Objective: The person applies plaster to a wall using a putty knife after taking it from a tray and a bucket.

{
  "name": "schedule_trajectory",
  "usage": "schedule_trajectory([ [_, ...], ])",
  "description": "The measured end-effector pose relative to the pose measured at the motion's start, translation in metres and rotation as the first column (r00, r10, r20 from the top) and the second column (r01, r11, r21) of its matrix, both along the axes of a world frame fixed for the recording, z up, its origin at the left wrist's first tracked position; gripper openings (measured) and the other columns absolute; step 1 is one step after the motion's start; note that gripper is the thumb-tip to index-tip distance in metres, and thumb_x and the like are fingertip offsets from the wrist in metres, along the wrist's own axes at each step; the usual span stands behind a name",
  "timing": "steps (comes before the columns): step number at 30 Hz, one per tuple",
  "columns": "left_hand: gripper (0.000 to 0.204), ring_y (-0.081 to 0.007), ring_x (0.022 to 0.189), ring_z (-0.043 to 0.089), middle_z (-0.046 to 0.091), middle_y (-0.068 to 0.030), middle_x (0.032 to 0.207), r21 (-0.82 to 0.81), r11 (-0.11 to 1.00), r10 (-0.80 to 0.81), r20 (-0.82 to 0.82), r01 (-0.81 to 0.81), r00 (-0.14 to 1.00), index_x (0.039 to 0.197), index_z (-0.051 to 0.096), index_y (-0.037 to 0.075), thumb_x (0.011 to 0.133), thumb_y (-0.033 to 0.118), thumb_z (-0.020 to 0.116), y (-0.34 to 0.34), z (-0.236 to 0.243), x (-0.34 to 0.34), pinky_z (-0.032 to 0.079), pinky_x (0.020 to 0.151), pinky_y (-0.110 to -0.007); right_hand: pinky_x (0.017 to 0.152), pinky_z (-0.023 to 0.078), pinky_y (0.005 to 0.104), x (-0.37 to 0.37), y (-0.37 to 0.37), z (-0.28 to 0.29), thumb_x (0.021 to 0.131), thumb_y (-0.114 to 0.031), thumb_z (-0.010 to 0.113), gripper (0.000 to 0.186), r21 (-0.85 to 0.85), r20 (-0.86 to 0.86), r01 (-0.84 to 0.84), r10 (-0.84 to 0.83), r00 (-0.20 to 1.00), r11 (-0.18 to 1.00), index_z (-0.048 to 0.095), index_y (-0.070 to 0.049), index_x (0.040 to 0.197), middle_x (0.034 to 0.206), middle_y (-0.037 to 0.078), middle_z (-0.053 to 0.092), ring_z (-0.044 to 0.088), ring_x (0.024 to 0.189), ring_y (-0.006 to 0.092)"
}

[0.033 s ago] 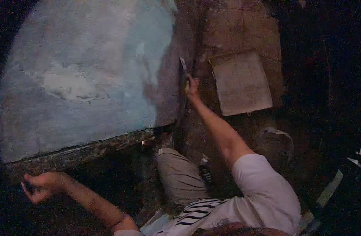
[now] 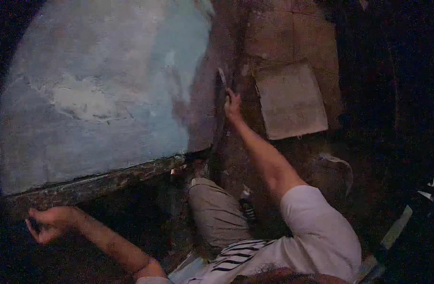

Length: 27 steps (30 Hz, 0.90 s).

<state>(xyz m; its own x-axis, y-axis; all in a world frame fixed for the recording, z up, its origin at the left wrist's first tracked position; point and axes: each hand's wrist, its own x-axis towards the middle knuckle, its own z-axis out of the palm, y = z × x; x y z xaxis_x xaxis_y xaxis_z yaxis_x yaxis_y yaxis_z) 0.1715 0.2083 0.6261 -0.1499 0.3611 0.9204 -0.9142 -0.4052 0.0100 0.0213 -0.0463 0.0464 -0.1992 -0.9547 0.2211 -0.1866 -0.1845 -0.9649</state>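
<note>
My right hand [image 2: 232, 107], arm stretched forward, is closed around a slim tool with a pale narrow blade, like a putty knife [image 2: 222, 75]. Its blade points up and away beside the right edge of a large blue-grey panel [image 2: 132, 128]; whether it touches the panel I cannot tell. On the panel's left half is a rough whitish patch [image 2: 82, 100], and a shadow lies along its right side. Down at the left, my left hand [image 2: 53, 225] hangs just below the panel's near edge. Its thumb and fingers are loosely curled with a dark gap between them, and no held thing shows.
A light square board or cushion [image 2: 292, 102] lies right of my right hand, on brownish tiled floor [image 2: 316, 28]. A pale curved rim [image 2: 337, 161] shows nearer by. My trousered leg [image 2: 217, 213] is below the panel's corner. Deep darkness covers the right side.
My right hand and its tool have shifted very slightly to the right. My left hand stays where it was.
</note>
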Motion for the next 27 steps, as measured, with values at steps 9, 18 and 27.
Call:
schedule_trajectory([
  [9, 0.030, -0.0229, 0.093, 0.055, 0.055, -0.0114, 0.104, 0.037, 0.996, -0.079, 0.027, 0.078, 0.996, 0.098, 0.061, 0.005, 0.076, 0.016, 0.079, -0.005, 0.000, -0.012, 0.048, 0.086, -0.039, 0.083, 0.046, 0.0458, -0.004, -0.003, -0.003, 0.086, -0.016, 0.063, 0.041, 0.094, -0.253, -0.067, 0.089, 0.963, 0.993, 0.061, -0.012, 0.127, 0.097, 0.020, 0.056, 0.056, 0.092, 0.0387],
  [18, 0.030, -0.0227, 0.090, 0.056, 0.053, -0.0101, 0.103, 0.031, 0.983, -0.178, -0.045, 0.179, 0.983, 0.099, 0.062, 0.006, 0.077, 0.016, 0.079, -0.008, -0.005, -0.022, 0.049, 0.085, -0.036, 0.088, 0.045, 0.0448, 0.003, 0.004, 0.014, 0.088, -0.012, 0.059, 0.039, 0.052, -0.020, -0.027, 0.028, 0.999, 0.998, 0.061, -0.008, 0.126, 0.114, 0.024, 0.057, 0.055, 0.103, 0.0404],
  [27, 0.027, -0.0233, 0.094, 0.053, 0.053, -0.0105, 0.108, 0.136, 0.988, -0.089, 0.085, 0.077, 0.992, 0.103, 0.062, 0.008, 0.082, 0.019, 0.076, -0.013, -0.011, -0.014, 0.043, 0.087, -0.037, 0.091, 0.043, 0.0444, -0.014, 0.065, 0.027, 0.091, -0.017, 0.058, 0.038, 0.061, -0.036, -0.046, 0.048, 0.998, 0.997, 0.060, -0.003, 0.125, 0.101, 0.022, 0.054, 0.054, 0.100, 0.0403],
])
